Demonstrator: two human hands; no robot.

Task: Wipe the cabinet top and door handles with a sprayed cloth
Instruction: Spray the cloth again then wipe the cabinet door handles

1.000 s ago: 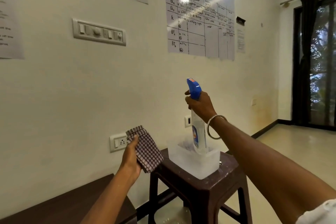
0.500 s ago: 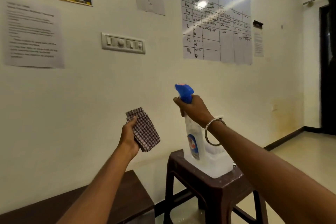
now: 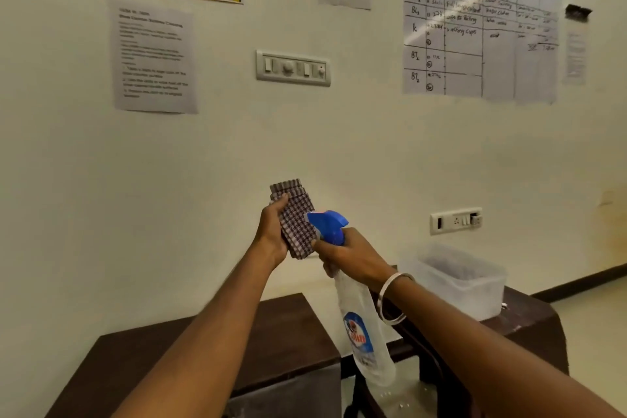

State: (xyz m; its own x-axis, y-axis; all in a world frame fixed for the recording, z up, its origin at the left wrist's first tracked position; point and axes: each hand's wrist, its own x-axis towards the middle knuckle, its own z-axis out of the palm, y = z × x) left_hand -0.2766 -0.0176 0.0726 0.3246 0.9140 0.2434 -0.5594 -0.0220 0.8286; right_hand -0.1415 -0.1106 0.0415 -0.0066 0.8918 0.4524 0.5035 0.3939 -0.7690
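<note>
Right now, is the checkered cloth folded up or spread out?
Folded. The checkered cloth is a small thick pad with stacked layered edges at its top, held upright in the left hand.

My two hands are crowding each other in front of the cream wall (image 3: pixel 339 153). Below them the dark brown wooden cabinet top (image 3: pixel 291 326) is lying bare and reachable. To my right, a translucent plastic tub (image 3: pixel 458 282) is sitting on the dark brown plastic stool (image 3: pixel 529 316), blocking that side.
</note>
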